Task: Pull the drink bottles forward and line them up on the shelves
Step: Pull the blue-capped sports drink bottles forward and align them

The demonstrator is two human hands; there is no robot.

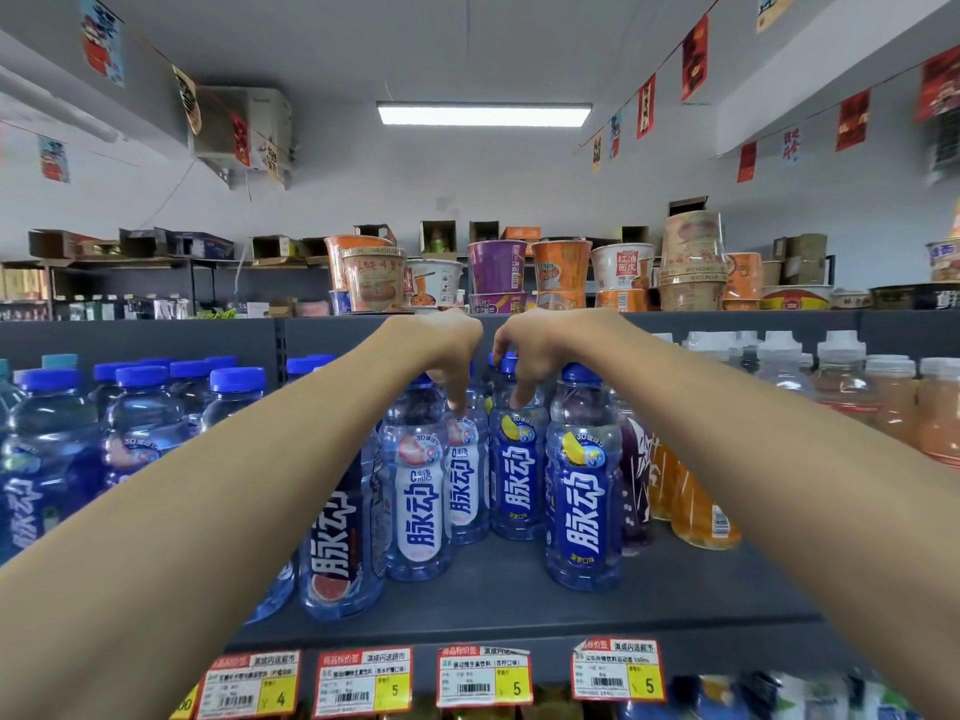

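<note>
Reaching forward from the near edge, both bare forearms are stretched over the dark grey metal shelf [493, 589], converging towards its middle. The wrists are bent sharply, so that both hands hang downward from above the bottle tops.

The left hand [449, 350] is curled over the neck of a clear blue plastic drink bottle with a white label [464, 491], its fingertips [458, 402] laid on the bottle's shoulder; that bottle is gripped from above. The right hand [527, 356] is hooked round the blue cap and neck of a clear blue plastic drink bottle with a dark blue label [518, 485], which is likewise gripped, with one finger [519, 397] pressed on its shoulder. These two bottles stand upright, side by side and far back on the shelf.

Nearer the edge, a second white-labelled bottle [418, 511] is seen just left of the held pair, and a second blue-labelled bottle [584, 511] just right of it. A dark-labelled bottle with a grapefruit picture [337, 553] stands nearest, at the left, partly hidden by the left forearm.

To the far left, a crowd of blue-capped bottles [140, 407] is shelved. To the right stand a purple-labelled bottle [636, 475], orange drink bottles [696, 506] and pale white-capped bottles [841, 387]. Red-and-yellow price tags [483, 678] are fixed along the shelf's near edge. Instant noodle cups [498, 272] are stacked on top.
</note>
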